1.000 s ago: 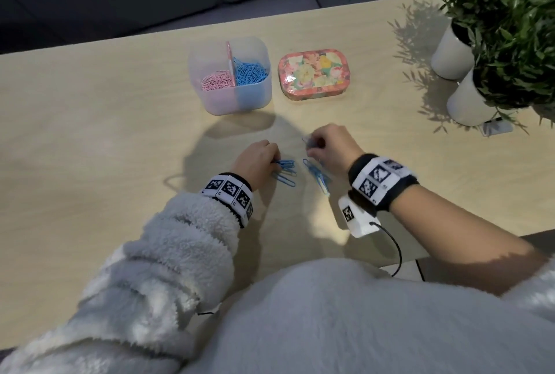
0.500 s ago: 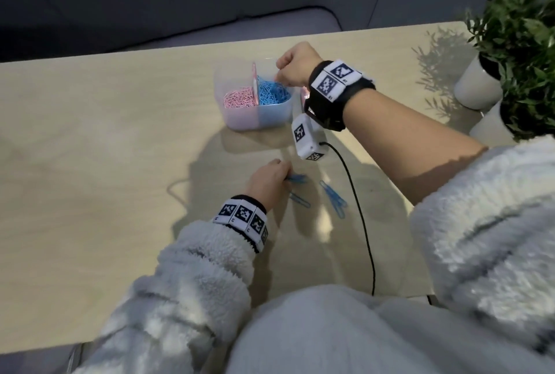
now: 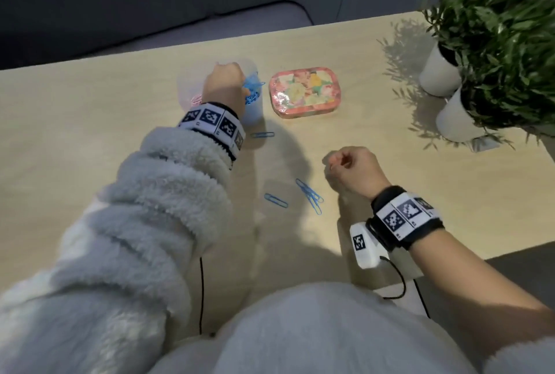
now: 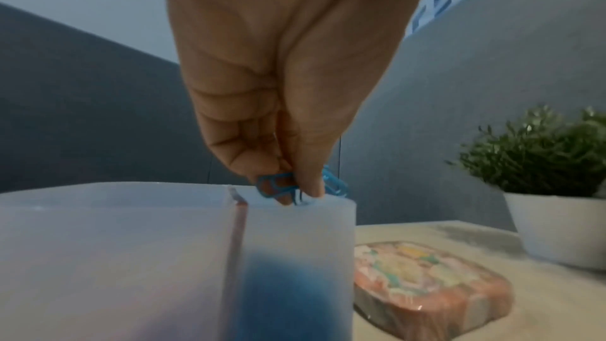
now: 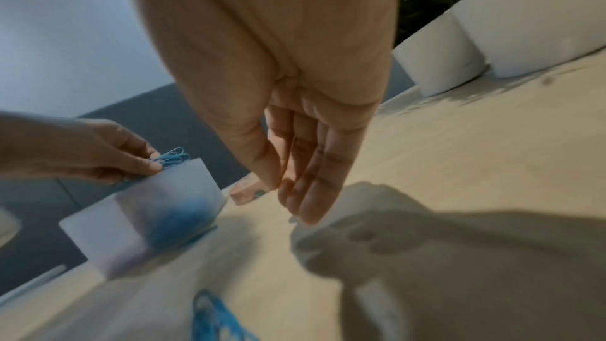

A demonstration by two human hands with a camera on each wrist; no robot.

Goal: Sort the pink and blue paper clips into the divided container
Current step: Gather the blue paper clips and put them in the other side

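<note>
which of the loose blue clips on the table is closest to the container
The single blue clip lying just in front of the divided container, right of the left wrist. The other single clip and the small bunch lie nearer the person, by the right hand.

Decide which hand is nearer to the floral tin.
Left. The left hand pinches blue clips over the container just beside the floral tin; the right hand hovers nearer the person, over the table.

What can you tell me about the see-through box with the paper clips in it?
The divided container is a frosted, see-through plastic box with rounded corners and no lid, standing upright on the wooden table. A thin wall splits it in two: pink clips lie in one half, blue clips in the other. The left hand hovers over the blue half, pinching a few blue clips at its rim. A flowery tin sits beside it.
</note>
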